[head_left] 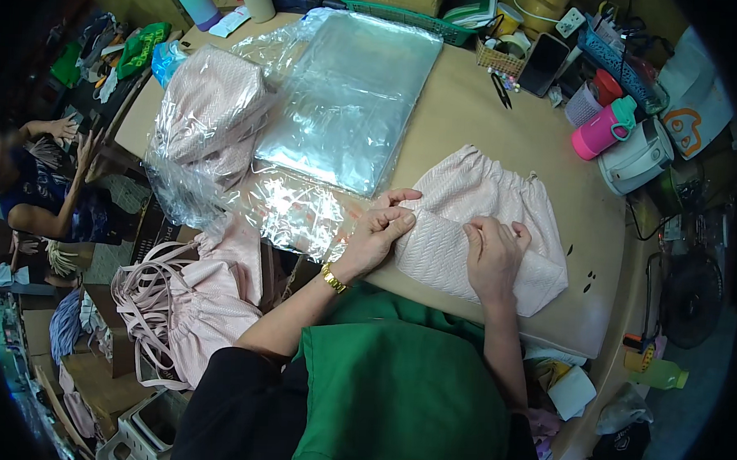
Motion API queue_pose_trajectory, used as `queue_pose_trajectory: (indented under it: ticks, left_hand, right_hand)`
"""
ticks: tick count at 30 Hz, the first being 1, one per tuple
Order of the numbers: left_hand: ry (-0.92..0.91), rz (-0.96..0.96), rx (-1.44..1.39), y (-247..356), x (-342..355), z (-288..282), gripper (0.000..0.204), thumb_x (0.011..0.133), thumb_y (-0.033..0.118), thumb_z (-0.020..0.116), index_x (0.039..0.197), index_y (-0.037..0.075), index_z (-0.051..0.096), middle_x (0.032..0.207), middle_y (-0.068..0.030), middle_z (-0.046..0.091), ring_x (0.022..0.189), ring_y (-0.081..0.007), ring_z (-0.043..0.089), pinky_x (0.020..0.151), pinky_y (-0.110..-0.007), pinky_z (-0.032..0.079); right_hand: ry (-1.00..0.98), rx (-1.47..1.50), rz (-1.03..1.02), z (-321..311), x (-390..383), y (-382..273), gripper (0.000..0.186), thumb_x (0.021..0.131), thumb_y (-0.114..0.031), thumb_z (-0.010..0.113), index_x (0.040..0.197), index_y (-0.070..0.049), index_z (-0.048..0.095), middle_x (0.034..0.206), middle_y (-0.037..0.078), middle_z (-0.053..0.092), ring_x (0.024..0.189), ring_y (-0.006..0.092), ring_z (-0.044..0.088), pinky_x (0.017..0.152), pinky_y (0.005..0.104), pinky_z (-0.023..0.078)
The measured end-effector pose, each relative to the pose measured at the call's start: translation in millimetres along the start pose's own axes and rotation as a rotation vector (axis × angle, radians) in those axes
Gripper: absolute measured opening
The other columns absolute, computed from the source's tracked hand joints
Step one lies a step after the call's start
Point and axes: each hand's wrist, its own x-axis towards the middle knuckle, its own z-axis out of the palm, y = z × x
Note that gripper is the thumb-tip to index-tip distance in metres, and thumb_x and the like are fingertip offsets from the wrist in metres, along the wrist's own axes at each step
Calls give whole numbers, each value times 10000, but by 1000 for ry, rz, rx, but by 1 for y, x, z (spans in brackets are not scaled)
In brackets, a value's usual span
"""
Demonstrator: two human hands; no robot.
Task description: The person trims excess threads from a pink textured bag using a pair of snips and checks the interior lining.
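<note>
A pale pink quilted drawstring bag (485, 194) lies flat on the table in front of me, its gathered top pointing away. My left hand (382, 231), with a gold watch at the wrist, pinches the bag's left edge between thumb and fingers. On the lower middle of the bag rests my right hand (497, 256), its fingers curled and gripping the fabric. Left of the bag lies a stack of clear plastic sleeves (350, 98). Beyond my left arm, more pink bags (205, 116) sit inside clear plastic wrap.
Pink bags with long straps (209, 305) hang at the table's left side. Along the back and right stand a green basket (402, 19), a phone (543, 63), a pink bottle (600, 132) and a white appliance (635, 159). Black tweezers (500, 89) lie nearby. Another person (58, 183) works at far left.
</note>
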Motion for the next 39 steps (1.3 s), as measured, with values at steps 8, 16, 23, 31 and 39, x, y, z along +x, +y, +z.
queue_pose_trajectory:
  ticks: [8, 16, 23, 31, 39]
  left_hand:
    - [-13, 5, 9, 10, 0, 1, 235, 969, 146, 571, 1036, -35, 706, 1359, -82, 472, 1244, -143, 413, 1020, -297, 355]
    - [-37, 43, 27, 3, -2, -6, 236, 969, 163, 584, 1068, -12, 709, 1365, -76, 479, 1246, -157, 424, 1037, -304, 343]
    - [-58, 69, 49, 6, -1, -5, 253, 964, 179, 600, 1107, -2, 704, 1363, -79, 479, 1249, -173, 426, 1048, -319, 340]
    - [-72, 112, 72, 1, -1, -8, 245, 962, 169, 601, 1120, 14, 706, 1354, -80, 482, 1244, -184, 433, 1056, -332, 333]
    - [-89, 111, 128, 4, -1, -8, 210, 961, 146, 595, 1100, 48, 719, 1347, -66, 488, 1254, -178, 421, 1066, -331, 321]
  right_hand:
    - [171, 124, -184, -9, 6, -64, 166, 838, -152, 693, 974, -69, 645, 895, 84, 618, 834, 253, 624, 833, 437, 435]
    - [-46, 493, 197, 9, 15, -61, 169, 801, -49, 721, 923, -31, 606, 691, 79, 534, 569, 198, 547, 555, 348, 466]
    - [-101, 579, 281, 21, 26, -50, 161, 765, -24, 719, 911, -1, 655, 694, 45, 498, 572, 133, 479, 545, 292, 435]
    - [-176, 636, 320, 27, 28, -47, 161, 735, -19, 694, 886, 29, 663, 721, 44, 498, 628, 116, 474, 555, 269, 423]
    - [-193, 612, 286, 19, 29, -57, 197, 738, 34, 665, 932, 39, 633, 805, 54, 498, 657, 109, 472, 566, 253, 438]
